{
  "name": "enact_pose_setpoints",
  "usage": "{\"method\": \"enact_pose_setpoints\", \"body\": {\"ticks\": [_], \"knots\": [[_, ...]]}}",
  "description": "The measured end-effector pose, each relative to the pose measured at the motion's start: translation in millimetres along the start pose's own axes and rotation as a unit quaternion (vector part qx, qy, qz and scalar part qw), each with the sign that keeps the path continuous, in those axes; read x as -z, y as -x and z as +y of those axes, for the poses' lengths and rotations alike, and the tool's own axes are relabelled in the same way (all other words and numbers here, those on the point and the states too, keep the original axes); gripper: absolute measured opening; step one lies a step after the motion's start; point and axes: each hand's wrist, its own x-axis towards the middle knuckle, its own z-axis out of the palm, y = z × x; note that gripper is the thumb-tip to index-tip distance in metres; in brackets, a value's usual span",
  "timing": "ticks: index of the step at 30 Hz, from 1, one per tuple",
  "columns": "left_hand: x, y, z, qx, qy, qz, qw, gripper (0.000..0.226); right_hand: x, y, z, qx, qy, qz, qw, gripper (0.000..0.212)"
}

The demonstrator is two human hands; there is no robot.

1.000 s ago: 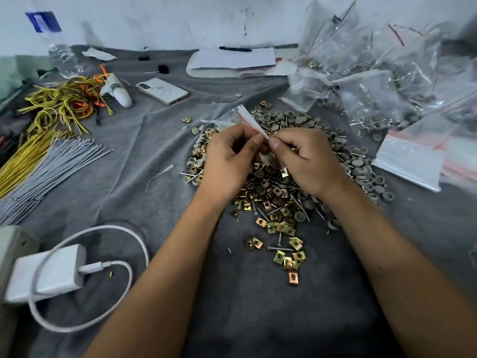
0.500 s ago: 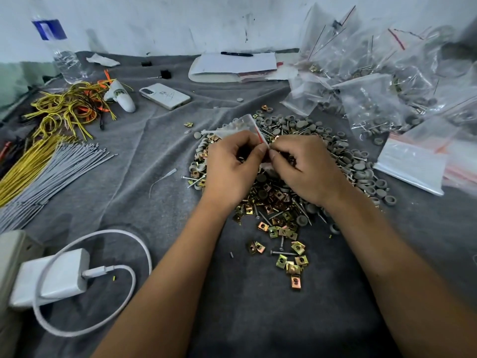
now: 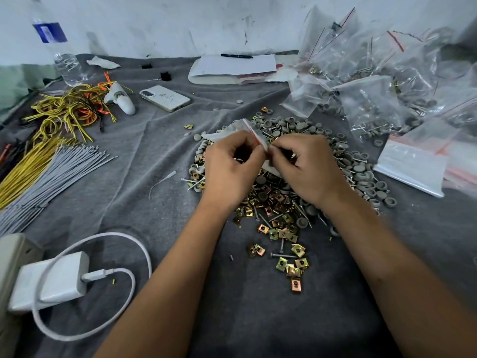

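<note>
A small clear zip bag [image 3: 242, 129] with a red strip sits between my two hands above the middle of the grey cloth. My left hand [image 3: 229, 171] grips its left side with curled fingers. My right hand [image 3: 307, 166] pinches its right edge by the red strip. Below the hands lies a heap of brass-coloured clips [image 3: 278, 223], screws and grey round caps [image 3: 361, 174]. What the bag holds is hidden by my fingers.
Filled clear bags [image 3: 374, 99] pile up at the back right, a flat stack of empty bags [image 3: 410, 166] beside them. Left: yellow wires [image 3: 67, 109], grey sticks [image 3: 51, 177], a phone [image 3: 165, 98], a bottle [image 3: 62, 55]. Near left: a white charger [image 3: 54, 280] with cable. A notepad [image 3: 232, 68] at the back.
Both hands stay on the small bag; they have shifted slightly and the bag's top edge sits lower between the fingers. The camera has tilted a little.
</note>
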Motion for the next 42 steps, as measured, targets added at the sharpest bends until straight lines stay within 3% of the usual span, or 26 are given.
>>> {"method": "enact_pose_setpoints", "body": {"ticks": [8,15,21,25,27,30,33,35,38,40,42], "knots": [[-2.5,1.0,2.5,0.019,-0.001,-0.004,1.0,0.03,1.3,1.1,1.3,0.005,-0.004,0.025,1.0,0.01],[-3.8,-0.5,3.8,-0.047,-0.055,0.005,0.997,0.031,-0.4,1.2,-5.4,-0.013,-0.029,0.076,0.997,0.011],[0.9,1.9,4.8,-0.106,-0.152,0.072,0.98,0.023,16.7,-3.4,19.7,-0.153,0.053,0.223,0.961,0.013],[-2.9,2.0,11.8,-0.176,-0.209,0.153,0.95,0.02,16.4,-4.6,23.7,-0.153,0.056,0.228,0.96,0.014],[-2.0,3.1,14.0,-0.188,-0.202,0.199,0.94,0.017,17.9,-7.4,23.0,-0.116,-0.012,0.179,0.977,0.015],[0.7,4.1,19.7,-0.206,-0.209,0.256,0.921,0.011,24.9,-10.8,18.2,-0.116,-0.091,0.016,0.989,0.009],[8.7,-1.2,21.0,-0.236,-0.273,0.339,0.869,0.01,45.3,-12.6,17.1,-0.112,-0.058,-0.152,0.98,0.013],[13.0,-3.5,19.8,-0.251,-0.302,0.351,0.85,0.013,65.3,-13.2,16.3,-0.131,-0.017,-0.275,0.952,0.015],[3.1,0.8,20.1,-0.212,-0.339,0.227,0.888,0.011,74.9,-9.6,11.6,-0.202,0.04,-0.406,0.89,0.022],[-6.6,4.4,16.7,-0.123,-0.36,0.086,0.921,0.012,67.2,-8.5,6.8,-0.217,0.079,-0.439,0.868,0.024],[-9.8,5.9,9.7,-0.046,-0.356,0.015,0.933,0.008,59.6,-8.0,2.3,-0.234,0.089,-0.443,0.861,0.023]]}}
